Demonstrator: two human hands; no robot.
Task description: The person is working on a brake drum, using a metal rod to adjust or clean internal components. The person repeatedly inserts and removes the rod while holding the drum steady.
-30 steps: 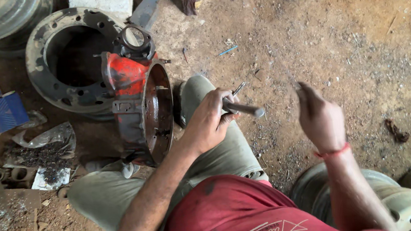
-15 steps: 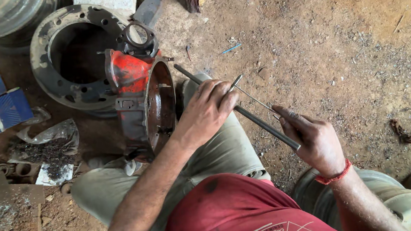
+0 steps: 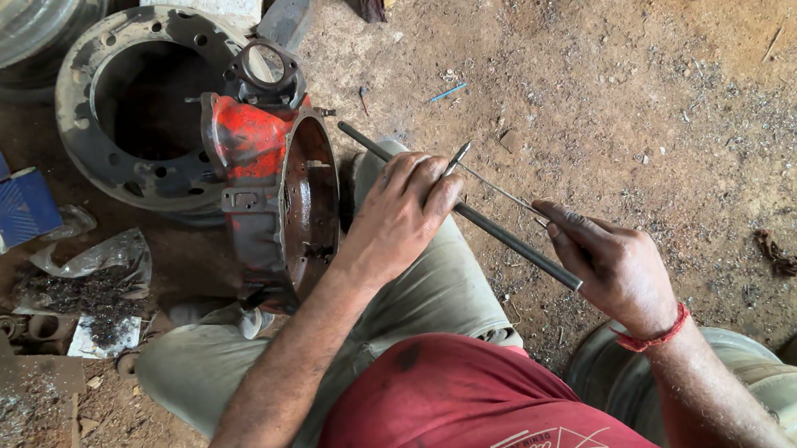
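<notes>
beside red housing point(image 3: 265, 198) (hollow): rod point(image 3: 476, 217)

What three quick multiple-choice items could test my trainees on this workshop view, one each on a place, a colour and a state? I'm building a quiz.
1. Where does the red housing stand?
A. on a bench
B. on the dirt floor by the person's knee
C. in a box

2. What colour is the band on the right wrist?
A. red
B. green
C. white

3. How is the long dark rod held?
A. lying loose
B. by one hand
C. by left hand and right hand

Answers: 1 B, soil lies under it; 2 A, plainly red; 3 C, both hands grip it.
</notes>
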